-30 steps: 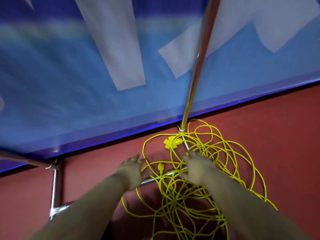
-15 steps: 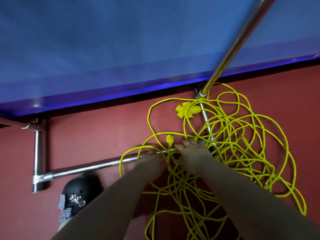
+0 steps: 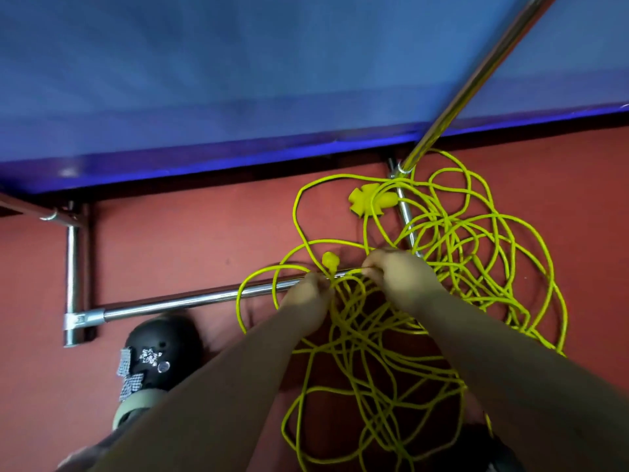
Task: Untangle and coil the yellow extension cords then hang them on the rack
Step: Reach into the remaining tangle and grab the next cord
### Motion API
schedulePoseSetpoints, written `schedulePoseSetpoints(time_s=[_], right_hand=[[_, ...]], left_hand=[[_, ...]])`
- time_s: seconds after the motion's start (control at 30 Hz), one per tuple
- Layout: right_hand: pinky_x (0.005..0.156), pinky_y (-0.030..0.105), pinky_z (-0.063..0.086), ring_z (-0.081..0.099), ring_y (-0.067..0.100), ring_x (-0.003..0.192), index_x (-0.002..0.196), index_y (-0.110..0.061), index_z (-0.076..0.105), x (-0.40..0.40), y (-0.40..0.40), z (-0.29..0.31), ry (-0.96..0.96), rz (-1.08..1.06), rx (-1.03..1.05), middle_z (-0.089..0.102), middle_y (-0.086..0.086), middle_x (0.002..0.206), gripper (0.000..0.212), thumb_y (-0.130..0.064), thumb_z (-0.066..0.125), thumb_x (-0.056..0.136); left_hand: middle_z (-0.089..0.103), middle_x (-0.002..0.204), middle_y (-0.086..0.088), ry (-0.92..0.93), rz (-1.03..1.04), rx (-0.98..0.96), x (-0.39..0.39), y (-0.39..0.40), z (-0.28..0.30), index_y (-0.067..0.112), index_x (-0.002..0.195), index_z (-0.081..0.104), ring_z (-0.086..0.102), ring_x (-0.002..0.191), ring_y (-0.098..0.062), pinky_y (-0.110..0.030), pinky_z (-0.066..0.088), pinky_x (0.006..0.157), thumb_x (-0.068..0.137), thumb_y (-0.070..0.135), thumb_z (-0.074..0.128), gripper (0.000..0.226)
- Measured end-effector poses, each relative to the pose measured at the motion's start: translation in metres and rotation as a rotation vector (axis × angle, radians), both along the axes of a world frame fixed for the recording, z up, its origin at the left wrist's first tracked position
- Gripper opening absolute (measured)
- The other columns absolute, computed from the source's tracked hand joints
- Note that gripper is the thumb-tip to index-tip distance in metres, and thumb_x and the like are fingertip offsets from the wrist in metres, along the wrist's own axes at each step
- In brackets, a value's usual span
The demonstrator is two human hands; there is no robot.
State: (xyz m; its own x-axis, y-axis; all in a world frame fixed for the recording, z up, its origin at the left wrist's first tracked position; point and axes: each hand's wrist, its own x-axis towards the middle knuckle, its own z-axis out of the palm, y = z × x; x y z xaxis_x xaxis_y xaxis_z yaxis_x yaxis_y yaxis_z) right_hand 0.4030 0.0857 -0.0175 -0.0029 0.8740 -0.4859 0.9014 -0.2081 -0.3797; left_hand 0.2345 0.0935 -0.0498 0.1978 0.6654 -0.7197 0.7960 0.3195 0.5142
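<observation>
We are at the untangling step. The yellow cords (image 3: 439, 287) sprawl on the red floor (image 3: 190, 240) over the rack (image 3: 190, 301). Left hand (image 3: 311, 294) and right hand (image 3: 398, 277) pinch strands at centre; next we judge a loop must be drawn free toward six o'clock.

Red floor (image 3: 170, 240) meets a blue wall (image 3: 238, 63)

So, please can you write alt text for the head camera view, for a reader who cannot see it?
Two bare hands, left hand and right hand, pinch strands of a tangled yellow extension cord heaped on a red floor over a metal rack's base bar. A black shoe shows lower left.
</observation>
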Motion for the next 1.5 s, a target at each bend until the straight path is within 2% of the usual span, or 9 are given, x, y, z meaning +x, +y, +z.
schedulePoseSetpoints(time_s=[0.1, 0.2, 0.3, 0.43, 0.73, 0.93, 1.1, 1.27, 1.5], right_hand=[[0.081, 0.031, 0.045, 0.059, 0.025, 0.1, 0.106, -0.017, 0.065, 0.005, -0.007, 0.041, -0.002, -0.078, 0.055, 0.063, 0.004, 0.107, 0.022, -0.03, 0.054, 0.092], [0.091, 0.031, 0.043, 0.055, 0.027, 0.109, 0.114, -0.017, 0.063, 0.005, -0.021, 0.089, -0.019, -0.109, 0.124, 0.059, 0.006, 0.116, 0.028, -0.032, 0.055, 0.091], [0.096, 0.028, 0.039, 0.054, 0.024, 0.116, 0.13, -0.021, 0.05, -0.018, -0.037, 0.146, 0.062, -0.159, 0.107, 0.055, 0.005, 0.129, 0.044, -0.041, 0.053, 0.091], [0.097, 0.03, 0.044, 0.057, 0.014, 0.114, 0.127, -0.025, 0.052, -0.075, -0.063, 0.212, 0.306, -0.186, 0.114, 0.062, -0.002, 0.121, 0.046, -0.046, 0.058, 0.086], [0.065, 0.021, 0.045, 0.052, -0.001, 0.061, 0.088, -0.033, 0.061, -0.135, -0.105, 0.317, 0.526, -0.217, 0.487, 0.056, -0.01, 0.072, 0.013, -0.027, 0.07, 0.081], [0.069, 0.025, 0.043, 0.048, 0.004, 0.069, 0.086, -0.031, 0.063, -0.129, -0.113, 0.347, 0.492, -0.182, 0.74, 0.056, -0.004, 0.076, 0.011, -0.037, 0.059, 0.079], [0.065, 0.016, 0.04, 0.048, 0.004, 0.065, 0.079, -0.033, 0.06, -0.111, -0.124, 0.349, 0.663, -0.264, 0.704, 0.06, 0.004, 0.082, 0.017, -0.018, 0.065, 0.086], [0.071, 0.004, 0.038, 0.053, -0.01, 0.074, 0.084, -0.023, 0.062, -0.095, -0.118, 0.344, 0.734, -0.319, 0.654, 0.055, 0.001, 0.09, 0.013, -0.011, 0.063, 0.086], [0.07, 0.005, 0.038, 0.05, -0.002, 0.072, 0.086, -0.022, 0.059, -0.092, -0.104, 0.315, 0.646, -0.199, 0.407, 0.053, -0.011, 0.08, 0.007, -0.017, 0.058, 0.09]], left_hand=[[0.058, 0.087, -0.007, -0.131, 0.166, 0.009, -0.011, -0.001, 0.043, 0.015, 0.099, 0.049, 0.054, 0.07, -0.019, -0.026, 0.035, 0.06, 0.095, 0.017, 0.052, 0.006], [0.06, 0.075, -0.005, -0.283, 0.365, 0.048, -0.031, -0.002, 0.097, 0.013, 0.088, 0.045, 0.057, 0.069, -0.02, -0.026, 0.044, 0.065, 0.094, 0.01, 0.054, 0.011], [0.059, 0.047, 0.006, -0.497, 0.541, 0.018, -0.052, -0.007, 0.162, 0.012, 0.076, 0.046, 0.056, 0.042, -0.004, -0.017, 0.048, 0.047, 0.095, 0.002, 0.049, 0.021], [0.065, 0.056, 0.003, -0.623, 0.55, 0.046, -0.076, -0.021, 0.24, 0.01, 0.076, 0.049, 0.06, 0.043, -0.005, -0.017, 0.051, 0.047, 0.096, 0.004, 0.046, 0.021], [0.069, 0.089, -0.001, -0.799, 0.593, 0.017, -0.117, -0.05, 0.361, 0.006, 0.108, 0.057, 0.068, 0.062, -0.004, -0.018, 0.054, 0.054, 0.099, 0.017, 0.044, 0.019], [0.054, 0.07, -0.005, -0.695, 0.51, 0.149, -0.12, -0.064, 0.386, 0.012, 0.082, 0.056, 0.05, 0.047, -0.009, -0.016, 0.041, 0.047, 0.092, 0.035, 0.057, 0.025], [0.052, 0.122, 0.004, -0.323, 0.047, 0.711, -0.118, -0.076, 0.379, 0.028, 0.12, 0.058, 0.052, 0.107, -0.005, -0.017, 0.034, 0.099, 0.089, 0.048, 0.055, 0.037], [0.064, 0.091, -0.004, -0.516, 0.006, 0.577, -0.112, -0.083, 0.379, 0.017, 0.091, 0.05, 0.056, 0.051, -0.025, -0.029, 0.047, 0.048, 0.093, 0.02, 0.057, 0.007], [0.065, 0.079, -0.012, -0.686, 0.237, 0.356, -0.11, -0.096, 0.339, 0.01, 0.091, 0.049, 0.045, 0.033, -0.011, -0.022, 0.04, 0.033, 0.095, 0.012, 0.051, 0.005]])
